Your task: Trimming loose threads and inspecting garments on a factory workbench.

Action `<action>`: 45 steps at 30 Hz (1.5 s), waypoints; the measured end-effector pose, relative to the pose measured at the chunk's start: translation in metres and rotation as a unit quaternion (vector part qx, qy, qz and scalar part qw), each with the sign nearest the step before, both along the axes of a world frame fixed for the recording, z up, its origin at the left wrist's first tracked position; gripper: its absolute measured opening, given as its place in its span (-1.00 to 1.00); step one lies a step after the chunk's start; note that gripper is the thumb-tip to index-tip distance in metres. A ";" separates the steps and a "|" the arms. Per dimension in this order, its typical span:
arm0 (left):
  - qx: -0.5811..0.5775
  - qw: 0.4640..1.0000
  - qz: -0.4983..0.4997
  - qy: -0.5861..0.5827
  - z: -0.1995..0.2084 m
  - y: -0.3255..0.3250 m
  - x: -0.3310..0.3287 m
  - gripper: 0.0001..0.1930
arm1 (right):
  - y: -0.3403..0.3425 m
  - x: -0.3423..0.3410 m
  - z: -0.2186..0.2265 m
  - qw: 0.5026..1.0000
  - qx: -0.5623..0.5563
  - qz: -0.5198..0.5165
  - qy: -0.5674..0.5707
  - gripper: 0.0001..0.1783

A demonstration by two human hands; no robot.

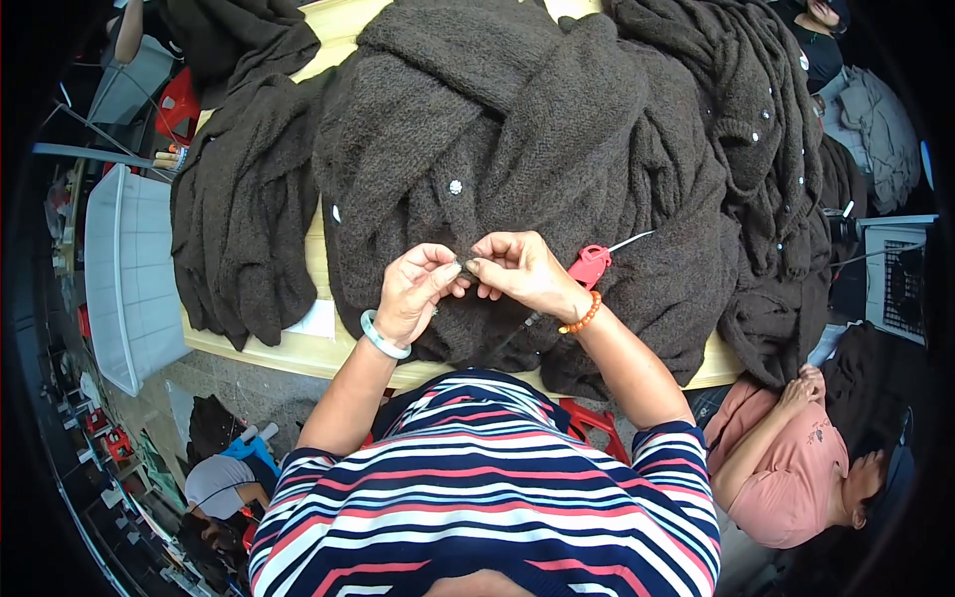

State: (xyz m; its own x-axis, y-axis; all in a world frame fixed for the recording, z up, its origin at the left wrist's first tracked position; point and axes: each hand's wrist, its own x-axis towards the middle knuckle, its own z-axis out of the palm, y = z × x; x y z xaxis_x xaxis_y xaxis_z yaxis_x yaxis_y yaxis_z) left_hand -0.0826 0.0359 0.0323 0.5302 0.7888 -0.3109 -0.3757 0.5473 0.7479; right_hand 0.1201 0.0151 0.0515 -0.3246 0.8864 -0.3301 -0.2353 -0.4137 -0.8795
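Note:
A heap of dark brown fuzzy knit cardigans [517,129] with small pale buttons covers a light wooden table [318,348]. My left hand [416,291], with a pale green bangle on its wrist, pinches the knit fabric of the nearest cardigan. My right hand [522,272], with an orange bead bracelet, pinches the same spot, fingertips touching those of the left. A red-handled tool with a thin metal tip [595,261] sticks out behind my right hand; whether the hand grips it I cannot tell.
More brown knitwear [239,229] hangs over the table's left edge. A white plastic crate [129,279] stands to the left. A person in a pink top [786,458] sits at the lower right, another crouches at the lower left. Red stools stand under the table.

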 end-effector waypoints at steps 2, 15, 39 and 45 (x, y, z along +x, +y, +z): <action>0.057 0.997 0.013 0.046 0.000 -0.004 -0.001 -0.84 | -0.004 -0.004 0.006 0.997 0.045 -0.008 -0.068 -0.78; 0.274 0.949 0.014 0.153 0.006 -0.003 -0.003 -0.82 | -0.014 -0.019 0.000 0.968 0.171 -0.081 -0.168 -0.83; 0.181 0.965 0.081 0.174 0.011 -0.001 0.019 -0.90 | -0.012 -0.021 0.001 0.988 0.015 -0.151 -0.013 -0.78; 0.249 0.942 0.057 0.219 0.004 0.005 0.007 -0.88 | -0.005 -0.030 0.004 0.975 0.077 -0.137 -0.155 -0.82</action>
State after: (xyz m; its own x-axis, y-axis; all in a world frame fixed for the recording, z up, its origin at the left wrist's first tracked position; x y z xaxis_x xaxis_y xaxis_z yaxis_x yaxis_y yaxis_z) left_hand -0.0752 0.0410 0.0363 0.3395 0.9389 -0.0560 -0.0073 0.0622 0.9980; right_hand 0.0899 0.0100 0.0553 0.0269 0.9726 -0.2310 -0.0310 -0.2302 -0.9726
